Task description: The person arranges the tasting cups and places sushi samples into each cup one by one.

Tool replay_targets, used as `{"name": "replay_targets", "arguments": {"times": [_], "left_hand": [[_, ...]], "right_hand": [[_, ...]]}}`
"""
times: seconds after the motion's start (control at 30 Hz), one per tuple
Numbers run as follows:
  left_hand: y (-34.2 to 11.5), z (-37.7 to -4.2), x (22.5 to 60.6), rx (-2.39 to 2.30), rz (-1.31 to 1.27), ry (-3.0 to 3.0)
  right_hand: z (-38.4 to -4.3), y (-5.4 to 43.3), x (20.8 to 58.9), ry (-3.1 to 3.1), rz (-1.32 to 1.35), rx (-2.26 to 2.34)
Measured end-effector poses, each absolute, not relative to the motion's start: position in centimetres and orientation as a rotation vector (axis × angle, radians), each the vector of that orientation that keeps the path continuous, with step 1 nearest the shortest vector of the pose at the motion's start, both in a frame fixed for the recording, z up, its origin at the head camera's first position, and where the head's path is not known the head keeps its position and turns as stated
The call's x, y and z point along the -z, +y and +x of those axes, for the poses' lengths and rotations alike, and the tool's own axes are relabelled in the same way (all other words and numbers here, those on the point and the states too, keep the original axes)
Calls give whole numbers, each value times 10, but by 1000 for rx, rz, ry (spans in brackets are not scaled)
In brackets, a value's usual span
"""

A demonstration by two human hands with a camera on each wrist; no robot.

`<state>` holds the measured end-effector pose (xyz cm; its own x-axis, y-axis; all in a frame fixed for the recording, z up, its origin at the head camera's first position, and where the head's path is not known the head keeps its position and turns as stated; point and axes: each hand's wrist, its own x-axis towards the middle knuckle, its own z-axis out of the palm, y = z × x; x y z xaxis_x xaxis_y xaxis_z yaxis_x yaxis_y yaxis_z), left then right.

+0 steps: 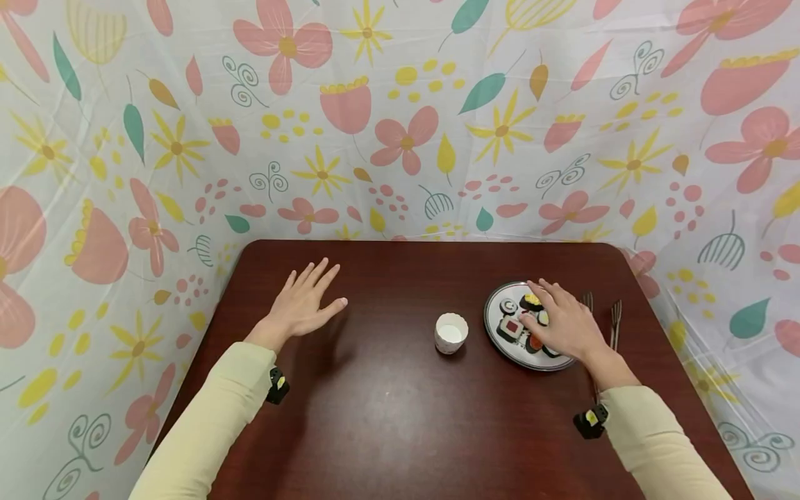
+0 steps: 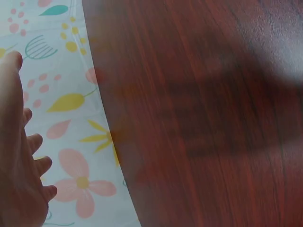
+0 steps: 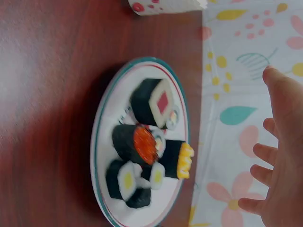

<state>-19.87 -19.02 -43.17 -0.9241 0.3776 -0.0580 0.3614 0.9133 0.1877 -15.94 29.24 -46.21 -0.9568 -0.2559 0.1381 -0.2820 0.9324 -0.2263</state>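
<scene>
1. Flower-printed cloth [image 1: 406, 142] hangs around the dark wooden worktop [image 1: 387, 423], perhaps to screen off whatever lies behind.
2. Sushi pieces [image 3: 146, 145] sit close together on a round plate [image 1: 494, 332] at the right of the worktop; its raised rim probably helps keep them together.
3. Above that plate hangs the right hand [image 1: 565, 321], palm down and fingers extended. Its grip is empty, and the right wrist view shows it apart from the food.
4. Well to the left, the left hand [image 1: 303, 303] is spread over bare wood, its grip likewise holding nothing. A soft shadow below suggests that it is raised.
5. Between the hands, just beside the plate, a small white cup [image 1: 450, 338] stands upright, which leaves its mouth uncovered.
6. Forks [image 1: 615, 321] lie on the plate's far right side, perhaps set as at a meal, within easy reach of the right arm.
</scene>
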Motion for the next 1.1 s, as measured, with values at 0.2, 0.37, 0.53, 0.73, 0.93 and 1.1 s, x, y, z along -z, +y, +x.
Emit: {"name": "replay_targets", "arguments": {"times": [0.2,0.37,0.53,0.73,0.93,1.1], "left_hand": [[-182,-200,438,-282,608,2998],[-174,-200,443,-303,622,2995],[-161,-199,451,-336,655,2987],[-147,-198,459,-346,686,2967],[-136,-196,466,-359,720,2948],[-127,-195,469,-362,765,2952]], "right_hand": [[-162,280,480,-2868,490,-420],[-161,268,492,-2881,490,-462],[-159,257,504,-2873,508,-463],[-159,243,516,-2901,549,-464],[-155,228,528,-2949,550,-494],[-153,218,536,-2942,553,-518]]}}
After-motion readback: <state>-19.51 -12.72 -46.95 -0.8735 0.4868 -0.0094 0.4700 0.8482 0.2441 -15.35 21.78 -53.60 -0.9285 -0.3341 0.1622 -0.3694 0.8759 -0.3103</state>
